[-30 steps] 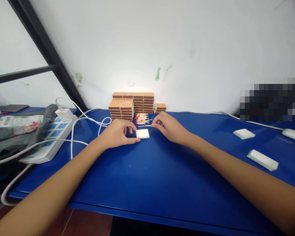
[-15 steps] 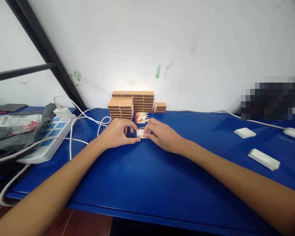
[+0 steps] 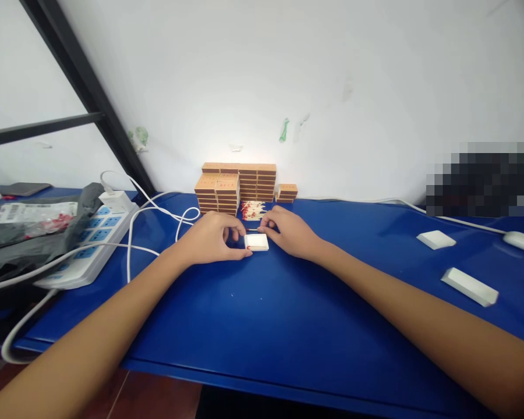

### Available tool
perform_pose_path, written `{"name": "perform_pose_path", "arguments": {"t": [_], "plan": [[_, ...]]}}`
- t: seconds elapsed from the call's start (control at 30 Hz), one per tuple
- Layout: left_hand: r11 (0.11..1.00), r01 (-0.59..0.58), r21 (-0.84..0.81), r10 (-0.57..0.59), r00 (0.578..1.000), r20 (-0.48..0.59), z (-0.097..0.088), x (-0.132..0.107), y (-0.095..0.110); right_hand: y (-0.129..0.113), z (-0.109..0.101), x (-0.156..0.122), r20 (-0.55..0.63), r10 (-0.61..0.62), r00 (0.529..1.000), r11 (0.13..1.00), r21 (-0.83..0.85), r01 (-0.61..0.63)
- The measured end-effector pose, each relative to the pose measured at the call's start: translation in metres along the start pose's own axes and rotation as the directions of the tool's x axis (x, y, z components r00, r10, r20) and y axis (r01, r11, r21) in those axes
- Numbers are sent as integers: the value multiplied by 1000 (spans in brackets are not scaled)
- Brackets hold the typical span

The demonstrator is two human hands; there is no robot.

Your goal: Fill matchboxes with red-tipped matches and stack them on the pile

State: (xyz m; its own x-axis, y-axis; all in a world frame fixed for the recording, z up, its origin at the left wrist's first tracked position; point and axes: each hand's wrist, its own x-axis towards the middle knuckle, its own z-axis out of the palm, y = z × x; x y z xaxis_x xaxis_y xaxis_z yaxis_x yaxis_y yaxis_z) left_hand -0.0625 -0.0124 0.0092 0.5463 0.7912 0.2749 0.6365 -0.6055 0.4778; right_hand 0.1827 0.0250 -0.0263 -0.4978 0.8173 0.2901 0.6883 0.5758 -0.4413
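My left hand (image 3: 213, 238) grips the left end of a small white matchbox tray (image 3: 258, 242) between thumb and fingertips. Inside the tray, a matchstick with a red head lies along the near side. Just beyond the tray, my right hand (image 3: 283, 230) pinches the right end of a thin matchstick (image 3: 252, 230), its head towards the left. Behind both hands lies a loose heap of red-headed matches (image 3: 253, 210). Stacked matchboxes (image 3: 218, 192) with orange tops and dark sides stand against the wall behind the heap.
A short stack of matchboxes (image 3: 287, 192) stands apart on the right. On the left are a white power strip (image 3: 109, 238), looping white cables and a grey plastic bag (image 3: 35, 227). Two white blocks (image 3: 470, 286) lie on the blue table (image 3: 253, 337) at right.
My right hand has moved off the tray to just beyond it and now pinches a matchstick there. The left hand keeps its grip on the tray. The view has shifted slightly.
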Motion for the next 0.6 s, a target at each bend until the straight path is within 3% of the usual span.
{"name": "perform_pose_path", "arguments": {"t": [0.3,0.6], "plan": [[1000,6,-10,-6,1000,-9,1,0,-2,8,6,6,-218,87,972,996,-1,-89],[1000,16,-1,-16,1000,-13,0,1,-1,4,5,12,-126,178,976,978,-88,-190]]}}
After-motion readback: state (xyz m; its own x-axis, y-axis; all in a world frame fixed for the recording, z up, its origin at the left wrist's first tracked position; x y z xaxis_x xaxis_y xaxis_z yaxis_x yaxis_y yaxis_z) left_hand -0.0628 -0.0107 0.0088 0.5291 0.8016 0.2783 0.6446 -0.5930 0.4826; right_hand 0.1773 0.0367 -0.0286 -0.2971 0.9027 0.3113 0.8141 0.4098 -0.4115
